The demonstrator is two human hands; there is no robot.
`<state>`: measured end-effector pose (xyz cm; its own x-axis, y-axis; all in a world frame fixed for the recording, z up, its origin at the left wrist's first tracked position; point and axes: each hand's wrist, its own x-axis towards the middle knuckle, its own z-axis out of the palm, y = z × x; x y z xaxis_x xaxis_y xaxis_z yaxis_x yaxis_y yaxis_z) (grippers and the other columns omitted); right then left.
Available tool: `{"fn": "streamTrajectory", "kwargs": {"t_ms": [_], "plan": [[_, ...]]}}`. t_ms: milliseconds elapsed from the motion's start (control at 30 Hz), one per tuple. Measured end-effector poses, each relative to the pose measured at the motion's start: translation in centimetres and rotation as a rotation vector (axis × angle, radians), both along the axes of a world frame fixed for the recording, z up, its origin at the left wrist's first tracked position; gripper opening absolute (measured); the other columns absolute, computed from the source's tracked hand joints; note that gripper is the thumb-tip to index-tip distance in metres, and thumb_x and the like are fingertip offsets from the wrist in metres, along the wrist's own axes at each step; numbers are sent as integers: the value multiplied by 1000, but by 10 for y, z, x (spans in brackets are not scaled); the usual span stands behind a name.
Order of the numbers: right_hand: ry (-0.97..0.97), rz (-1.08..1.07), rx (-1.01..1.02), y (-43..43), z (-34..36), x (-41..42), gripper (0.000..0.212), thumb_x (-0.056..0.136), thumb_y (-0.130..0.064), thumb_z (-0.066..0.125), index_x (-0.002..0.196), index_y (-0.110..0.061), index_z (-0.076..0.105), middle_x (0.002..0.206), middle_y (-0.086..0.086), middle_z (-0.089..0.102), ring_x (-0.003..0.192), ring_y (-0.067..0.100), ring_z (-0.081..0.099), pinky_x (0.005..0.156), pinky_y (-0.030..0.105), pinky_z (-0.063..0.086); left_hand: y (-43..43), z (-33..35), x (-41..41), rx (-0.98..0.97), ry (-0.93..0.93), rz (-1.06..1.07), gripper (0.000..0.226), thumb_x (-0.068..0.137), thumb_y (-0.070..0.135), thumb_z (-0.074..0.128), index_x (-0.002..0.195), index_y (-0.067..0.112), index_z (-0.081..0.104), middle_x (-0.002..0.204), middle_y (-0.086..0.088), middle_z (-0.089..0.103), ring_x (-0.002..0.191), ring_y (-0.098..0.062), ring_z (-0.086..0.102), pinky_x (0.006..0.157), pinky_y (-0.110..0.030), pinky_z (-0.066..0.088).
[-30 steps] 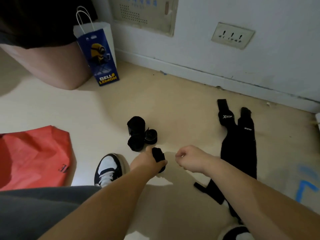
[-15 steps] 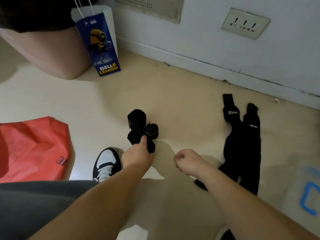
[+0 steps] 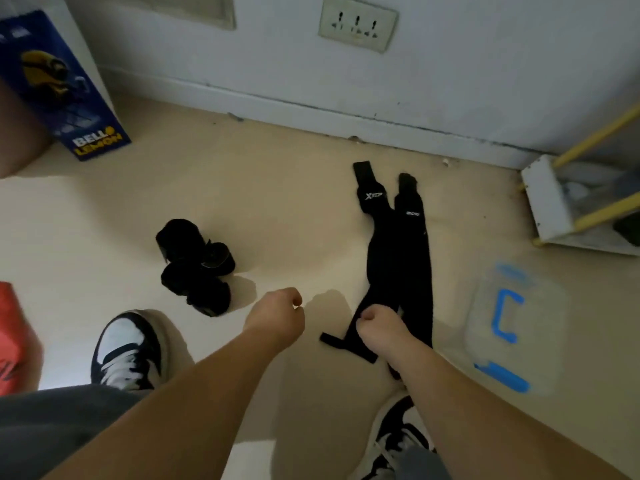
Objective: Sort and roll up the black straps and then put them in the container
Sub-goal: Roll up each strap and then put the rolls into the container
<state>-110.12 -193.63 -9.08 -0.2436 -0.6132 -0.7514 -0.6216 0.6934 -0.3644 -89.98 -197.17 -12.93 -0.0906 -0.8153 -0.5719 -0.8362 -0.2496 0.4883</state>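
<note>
We see the pale beige floor [image 3: 277,188] taking up most of the view, w/ the grey-white wall [image 3: 485,64] and its baseboard running across the top. Our left forearm comes in from the bottom left, our right from the bottom right, both bare.

Next in size, the clear plastic container w/ blue latches [image 3: 516,327] sits on the floor at right, just beside the flat black fabric straps [image 3: 398,258]. Those straps lie unrolled, side by side, long ends pointing toward the wall (white lettering near the far ends, too small to read fully). Top left stands a blue paper gift bag w/ a yellow cartoon figure [image 3: 59,88]; at the left edge, a bit of red fabric [image 3: 14,341]. At right, a white shelf corner w/ yellow rods [image 3: 561,209].

The rolled-up black straps [image 3: 195,268] sit in a tight cluster, touching each other, left of center and well apart from the container. A black-and-white sneaker [image 3: 126,348] rests near them; another [image 3: 398,441] shows at the bottom.

Our left hand [image 3: 277,315] hangs near the rolls, fingers curled into a loose fist, holding nothing we can see. Our right hand [image 3: 379,323] is over the near end of the flat straps, fingers curled in; whether they pinch the fabric, we cannot tell. A cream wall socket [image 3: 358,24] is up top.
</note>
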Motion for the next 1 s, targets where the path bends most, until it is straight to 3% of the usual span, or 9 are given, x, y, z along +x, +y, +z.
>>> {"fn": "streamTrajectory", "kwargs": {"t_ms": [133, 267, 367, 500, 633, 767, 867, 933, 1000], "plan": [[-61, -339, 18, 16, -10, -35, 13, 105, -17, 54, 104, -12, 66, 91, 12, 62, 74, 21, 58, 73, 32, 45, 6, -19, -42, 145, 74, -103, 39, 102, 26, 57, 140, 21, 62, 141, -5, 62, 125, -27, 61, 105, -36, 52], [-193, -518, 40, 22, -21, -48, 42, 111, -33, 51, 147, -10, 52, 106, 0, 61, 88, 13, 57, 95, 37, 51, 13, -34, -71, 286, 223, -103, 53, 102, 18, 57, 154, 19, 49, 160, -7, 47, 143, -27, 50, 115, -39, 45], [-331, -635, 45, 16, -31, -49, 57, 112, -39, 48, 163, -17, 36, 141, 4, 56, 106, 17, 53, 97, 36, 47, 14, -39, -87, 353, 363, 10, 67, 101, 10, 59, 162, 17, 34, 168, -5, 36, 150, -27, 41, 119, -40, 42], [-438, -739, -5, 5, -46, -47, 62, 109, -38, 53, 166, -33, 28, 151, 3, 53, 114, 21, 57, 92, 40, 53, 8, -40, -99, 410, 467, 131, 74, 100, 8, 61, 165, 19, 29, 166, -3, 39, 142, -25, 50, 106, -33, 50], [-381, -679, -7, 0, -51, -48, 47, 111, -35, 48, 156, -35, 40, 118, -4, 62, 109, 28, 63, 88, 45, 59, 1, -36, -103, 463, 543, 208, 68, 103, 17, 62, 163, 21, 30, 128, 5, 62, 105, -16, 66, 75, -23, 52], [-399, -616, 124, -2, -51, -41, 45, 110, -41, 48, 152, -25, 47, 118, 6, 71, 107, 30, 68, 92, 45, 60, 2, -36, -90, 378, 355, 155, 40, 104, 41, 61, 134, 16, 55, 103, 3, 67, 90, -20, 69, 79, -37, 61], [-402, -493, 272, -1, -53, -22, 49, 111, -46, 46, 150, -16, 49, 116, 5, 74, 106, 28, 70, 88, 41, 62, 9, -42, -70, 432, 207, 174, 21, 102, 32, 62, 106, 12, 57, 93, -15, 74, 72, -29, 73, 69, -44, 66], [-317, -325, 357, -2, -54, -10, 50, 110, -48, 45, 149, -15, 50, 111, 5, 78, 101, 25, 71, 84, 38, 60, 13, -43, -53, 474, 88, 26, 14, 98, 20, 61, 108, 10, 63, 103, -18, 75, 85, -31, 75, 73, -41, 64], [-204, -209, 392, -4, -56, -3, 43, 109, -44, 50, 136, -12, 58, 106, 8, 80, 91, 23, 71, 77, 33, 56, 16, -48, -37, 524, -68, -167, 25, 98, 21, 61, 119, 8, 67, 118, -17, 73, 107, -31, 73, 83, -37, 60]]}}
